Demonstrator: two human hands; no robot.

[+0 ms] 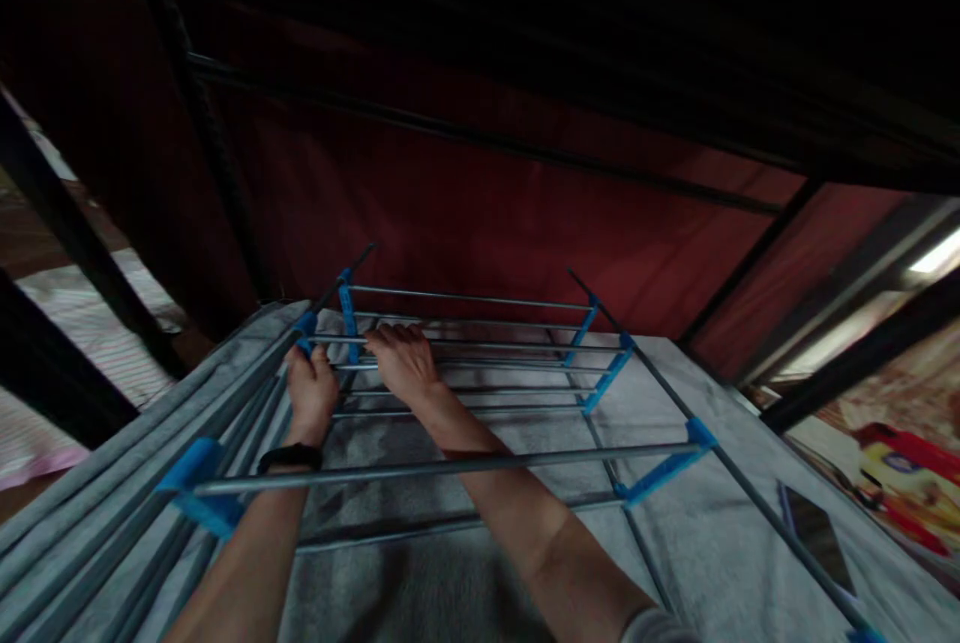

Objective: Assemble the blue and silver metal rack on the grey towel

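A rack of thin grey metal rods (pixel 420 471) joined by blue plastic connectors (pixel 660 473) lies across the grey blanket. My left hand (pixel 311 388), with a dark band on its wrist, is closed around a blue connector (pixel 305 325) at the rack's left side. To its right, the fingers of my right hand (pixel 405 358) are wrapped over a cross rod (pixel 517 345), close to its left end. Both forearms reach through the frame, and the nearer cross rod passes over them.
Loose grey rods (pixel 247 423) lie along the left of the blanket (pixel 675 543). A dark phone (pixel 817 535) rests at the right. Behind hangs a dark red curtain (pixel 480 213) with black metal bars (pixel 450 128). A red and yellow package (pixel 911 483) is at the far right.
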